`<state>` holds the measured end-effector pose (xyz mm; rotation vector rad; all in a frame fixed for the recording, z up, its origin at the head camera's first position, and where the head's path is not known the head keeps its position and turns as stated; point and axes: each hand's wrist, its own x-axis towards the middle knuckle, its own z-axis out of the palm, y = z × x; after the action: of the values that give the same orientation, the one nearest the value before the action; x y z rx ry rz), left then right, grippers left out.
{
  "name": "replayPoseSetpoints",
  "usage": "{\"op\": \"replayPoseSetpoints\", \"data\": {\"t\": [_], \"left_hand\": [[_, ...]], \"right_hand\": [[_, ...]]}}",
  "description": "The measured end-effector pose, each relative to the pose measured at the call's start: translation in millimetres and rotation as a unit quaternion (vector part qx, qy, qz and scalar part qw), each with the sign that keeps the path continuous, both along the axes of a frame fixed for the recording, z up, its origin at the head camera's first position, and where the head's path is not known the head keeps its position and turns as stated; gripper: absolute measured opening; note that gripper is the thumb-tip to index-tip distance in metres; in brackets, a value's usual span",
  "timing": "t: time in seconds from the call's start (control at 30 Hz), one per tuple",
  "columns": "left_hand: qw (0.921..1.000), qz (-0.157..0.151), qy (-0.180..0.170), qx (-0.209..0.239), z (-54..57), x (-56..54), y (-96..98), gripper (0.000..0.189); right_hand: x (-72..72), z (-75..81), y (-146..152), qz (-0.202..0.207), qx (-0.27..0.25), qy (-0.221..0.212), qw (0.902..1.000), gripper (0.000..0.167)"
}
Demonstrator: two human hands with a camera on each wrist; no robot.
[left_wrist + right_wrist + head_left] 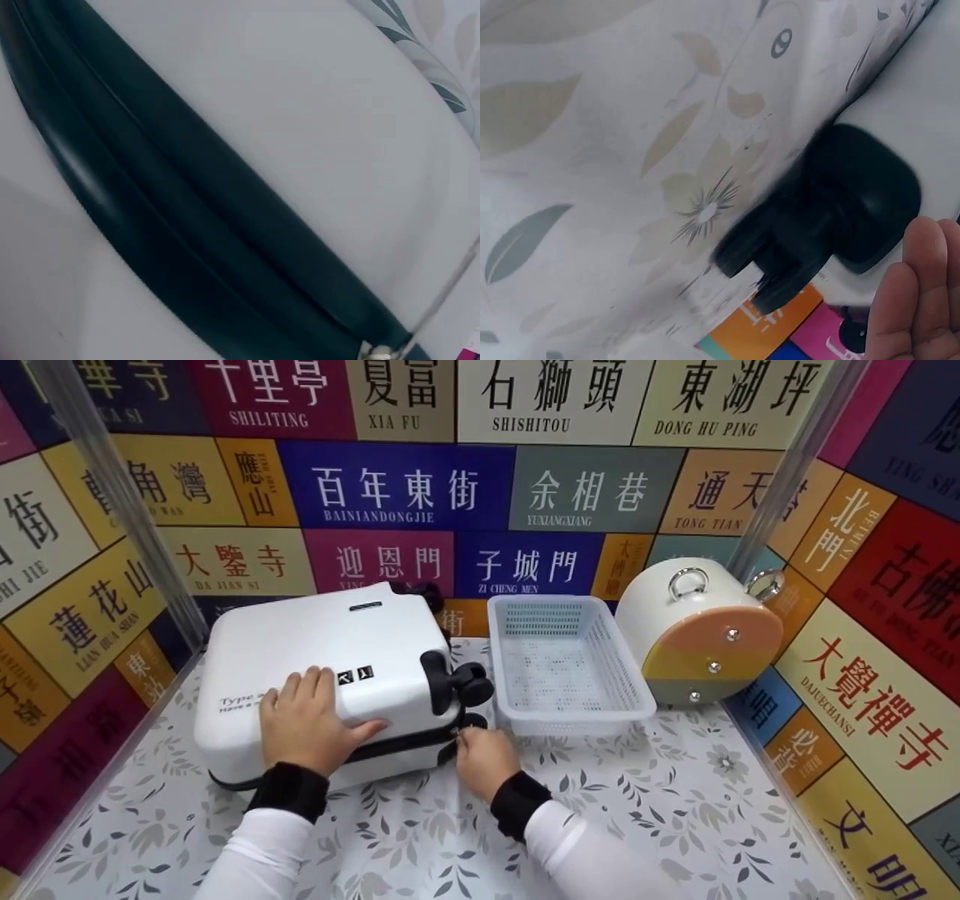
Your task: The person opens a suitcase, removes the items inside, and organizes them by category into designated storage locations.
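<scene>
Hands (306, 720) partly hide suitcase (300, 637) and its lettering (241, 701)

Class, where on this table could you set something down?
Front-right tabletop is barest, bordered by the basket, round bag and right sleeve. Front left is free too, between the suitcase, left sleeve and left wall. Crowded: between suitcase and basket, wheels jut out, right hand nearby.

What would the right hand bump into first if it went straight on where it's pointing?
Probably the white suitcase, near its black wheels: the right hand points toward that corner from close up, though exact depth is unclear.
</scene>
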<state>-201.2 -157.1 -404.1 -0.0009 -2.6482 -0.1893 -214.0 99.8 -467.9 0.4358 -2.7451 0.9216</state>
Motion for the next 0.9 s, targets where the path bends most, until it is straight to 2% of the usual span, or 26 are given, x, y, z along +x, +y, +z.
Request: {"op": "replayPoseSetpoints", "data": {"t": [0.2,0.43,0.5,0.6,0.7,0.8,0.9], "left_hand": [[0.9997,0.019,0.011,0.005,0.4,-1.6,16.1,0.118],[0.9994,0.029,0.016,0.006,2.2,-2.1,23.3,0.118],[0.9995,0.031,0.01,0.004,2.3,-1.5,22.9,0.119],[0.9995,0.032,-0.008,0.002,3.6,0.0,22.9,0.121],[0.9983,0.04,-0.042,0.01,9.2,1.9,24.9,0.122],[0.9949,0.048,-0.084,0.026,19.7,2.1,35.8,0.12],[0.9922,0.036,-0.116,0.027,28.0,-0.5,54.8,0.112]], "right_hand": [[5.9,0.6,-17,0.025,0.037,0.016,0.9989,0.026],[7.4,1.0,-27,0.034,0.039,0.023,0.9984,0.024],[7.4,0.7,-26,0.04,0.03,0.009,0.9987,0.023],[6.1,1.4,-20,0.049,0.004,-0.012,0.9987,0.022],[2.6,2.5,-10,0.052,-0.015,-0.014,0.9984,0.019],[-2.3,8.6,6,0.032,-0.025,-0.005,0.9992,0.019],[-8.5,17.7,23,0.004,-0.033,0.017,0.9993,0.022]]}}
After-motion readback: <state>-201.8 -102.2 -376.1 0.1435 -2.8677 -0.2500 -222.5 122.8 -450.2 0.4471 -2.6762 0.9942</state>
